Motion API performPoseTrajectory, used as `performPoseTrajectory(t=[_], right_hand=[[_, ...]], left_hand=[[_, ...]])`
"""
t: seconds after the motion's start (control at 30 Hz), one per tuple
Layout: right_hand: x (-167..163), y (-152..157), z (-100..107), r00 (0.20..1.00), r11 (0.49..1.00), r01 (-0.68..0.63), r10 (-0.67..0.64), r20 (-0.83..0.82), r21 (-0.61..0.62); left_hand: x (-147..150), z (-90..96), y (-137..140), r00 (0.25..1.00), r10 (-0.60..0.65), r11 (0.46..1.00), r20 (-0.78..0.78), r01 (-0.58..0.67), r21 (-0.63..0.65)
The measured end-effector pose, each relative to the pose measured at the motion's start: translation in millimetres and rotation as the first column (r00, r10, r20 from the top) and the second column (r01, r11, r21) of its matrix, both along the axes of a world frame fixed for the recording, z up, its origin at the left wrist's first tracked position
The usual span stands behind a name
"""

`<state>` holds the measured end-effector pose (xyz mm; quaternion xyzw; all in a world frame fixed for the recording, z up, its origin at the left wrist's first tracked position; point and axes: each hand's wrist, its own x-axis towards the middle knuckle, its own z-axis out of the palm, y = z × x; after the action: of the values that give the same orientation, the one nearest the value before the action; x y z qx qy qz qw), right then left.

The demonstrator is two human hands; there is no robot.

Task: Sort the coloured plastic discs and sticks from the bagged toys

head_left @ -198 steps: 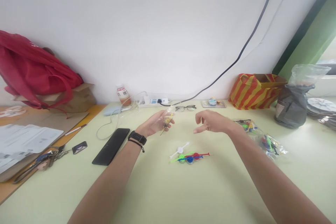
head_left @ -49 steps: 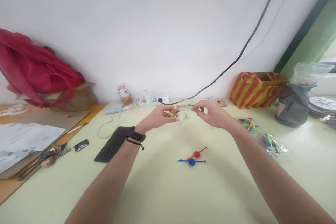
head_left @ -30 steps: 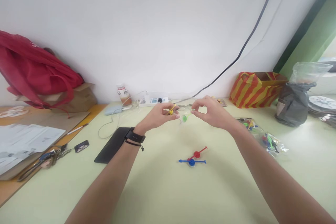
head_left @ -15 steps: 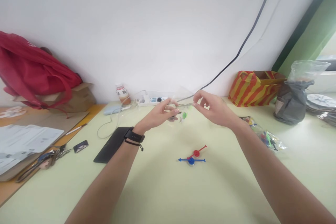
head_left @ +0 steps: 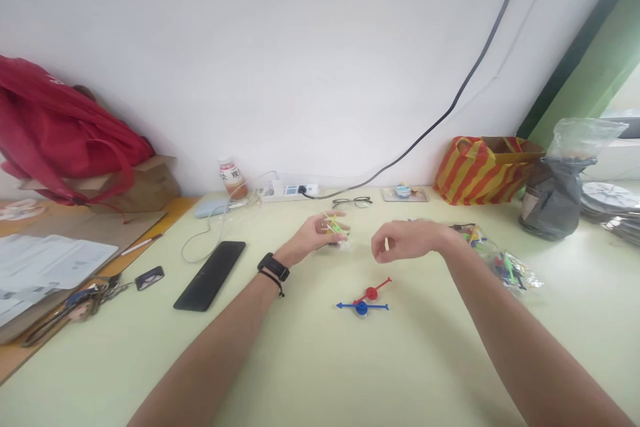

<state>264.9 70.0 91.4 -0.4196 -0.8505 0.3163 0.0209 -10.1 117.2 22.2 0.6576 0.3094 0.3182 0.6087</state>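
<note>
My left hand (head_left: 313, 235), with a black watch on its wrist, is closed around small yellow-green arrow pieces (head_left: 336, 223) and something white or clear, blurred at the fingertips. To its right, my right hand (head_left: 407, 241) hangs above the table with thumb and fingers curled into a pinch; whatever may be between the tips is too small to see. Below the hands lie a blue arrow spinner (head_left: 361, 307) on a clear round base and a red arrow spinner (head_left: 371, 293), the two touching or overlapping.
Clear packets of coloured parts (head_left: 513, 270) lie right of my right hand. Behind are glasses (head_left: 353, 202), a small tray (head_left: 423, 195), a power strip (head_left: 285, 192) and a striped bag (head_left: 480, 173). A black phone-like slab (head_left: 210, 277) and a bottle (head_left: 233, 180) stand left.
Both hands have come down and nearer, uncovering the glasses and tray behind. My right hand has turned and sunk lower. The yellow-green pieces now show more clearly in my left hand.
</note>
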Motion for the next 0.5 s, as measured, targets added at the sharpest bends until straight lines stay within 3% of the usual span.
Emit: performPoseTrajectory(t=[0.13, 0.23, 0.33, 0.5], right_hand=[[-10, -1, -10, 0.991, 0.979, -0.055, 0.077, 0.107, -0.196], [-21, -1, -15, 0.981, 0.963, -0.044, 0.092, 0.172, -0.265], [-26, -1, -17, 0.981, 0.971, -0.029, 0.072, 0.178, -0.236], [-14, 0, -11, 0.997, 0.996, -0.026, 0.032, 0.069, -0.080]], left_hand=[[7, -4.8, 0, 0.998, 0.055, 0.998, -0.005, -0.055, 0.017], [7, -6.9, 2, 0.998, 0.057, 0.998, -0.009, -0.057, 0.035], [6, -6.9, 2, 0.998, 0.054, 0.996, 0.009, -0.055, 0.074], [6, -2.2, 1, 0.998, 0.011, 0.992, -0.058, -0.003, 0.126]])
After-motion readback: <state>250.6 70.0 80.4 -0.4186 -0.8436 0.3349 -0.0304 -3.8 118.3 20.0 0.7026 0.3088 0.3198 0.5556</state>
